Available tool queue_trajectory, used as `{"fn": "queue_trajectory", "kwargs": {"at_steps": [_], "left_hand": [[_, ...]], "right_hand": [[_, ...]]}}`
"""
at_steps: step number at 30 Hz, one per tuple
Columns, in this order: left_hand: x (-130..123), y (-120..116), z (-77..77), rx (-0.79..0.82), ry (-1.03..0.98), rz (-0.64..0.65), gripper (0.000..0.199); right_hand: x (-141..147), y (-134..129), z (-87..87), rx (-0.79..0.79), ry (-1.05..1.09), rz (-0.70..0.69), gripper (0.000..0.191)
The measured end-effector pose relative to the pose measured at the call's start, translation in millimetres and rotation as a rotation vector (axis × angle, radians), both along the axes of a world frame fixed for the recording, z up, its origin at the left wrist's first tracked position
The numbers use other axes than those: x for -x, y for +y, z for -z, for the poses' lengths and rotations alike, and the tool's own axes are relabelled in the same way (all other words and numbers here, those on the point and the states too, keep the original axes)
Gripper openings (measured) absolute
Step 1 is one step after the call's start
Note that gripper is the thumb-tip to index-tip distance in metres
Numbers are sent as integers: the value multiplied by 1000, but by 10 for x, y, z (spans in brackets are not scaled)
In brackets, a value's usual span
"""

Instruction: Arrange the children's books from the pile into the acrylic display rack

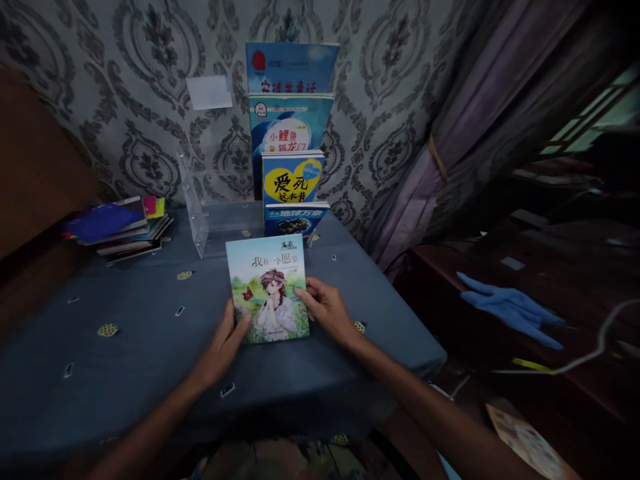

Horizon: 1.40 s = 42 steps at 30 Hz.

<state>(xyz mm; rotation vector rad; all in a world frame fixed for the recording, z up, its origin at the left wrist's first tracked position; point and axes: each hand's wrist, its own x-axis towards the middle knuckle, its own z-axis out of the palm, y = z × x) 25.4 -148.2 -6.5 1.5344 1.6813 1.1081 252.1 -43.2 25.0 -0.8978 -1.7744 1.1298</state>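
Observation:
Between my two hands is a book (270, 290) whose cover shows a drawn figure and a red butterfly, its front turned to me. My left hand (225, 340) grips its lower left edge, thumb on the cover. On the right edge my right hand (325, 307) pinches it, thumb in front. Just behind it stands a clear rack (193, 207); in its right part several books rise in tiers: a dark blue one (296, 220) in front, then a blue and yellow one (293, 180), a teal one (293, 123) and a tall blue one (295, 63).
A loose pile of books (130, 230) lies at the left of the cloth-covered table (150, 353). A white card (210, 92) is at the rack's upper left. Off the table's right side, a blue glove (510, 307) and a pale cable (595, 350) rest on a dark surface.

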Motion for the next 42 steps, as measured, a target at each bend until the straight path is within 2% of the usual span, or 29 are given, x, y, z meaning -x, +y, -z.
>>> {"fn": "queue_trajectory", "kwargs": {"at_steps": [2,4,7,11,19,27,30,33,36,39,42], "left_hand": [[9,17,42,-44,154,6,76],[48,29,149,-98,361,3,78],[114,41,316,-144,620,45,70],[172,120,362,-129,762,85,67],[332,636,271,-90,801,87,70],[502,1205,132,-138,837,100,51],[539,1278,112,-196,807,103,45],[555,1292,139,-251,793,89,43],[580,1298,174,-272,783,92,42],[636,1308,181,-250,759,78,43],[691,1303,152,-244,754,74,44]], "right_hand": [[6,91,40,-19,-83,13,34],[10,164,104,-91,-241,63,32],[20,216,218,-181,-499,116,37],[19,199,301,-226,-595,116,29],[19,109,277,-236,-597,47,24],[131,150,124,-419,-885,99,19],[269,187,104,-547,-840,34,19],[515,240,141,-625,-751,-132,22],[816,310,224,-625,-709,-271,29],[1047,385,305,-579,-699,-314,39],[1135,470,349,-546,-674,-323,45]]}}
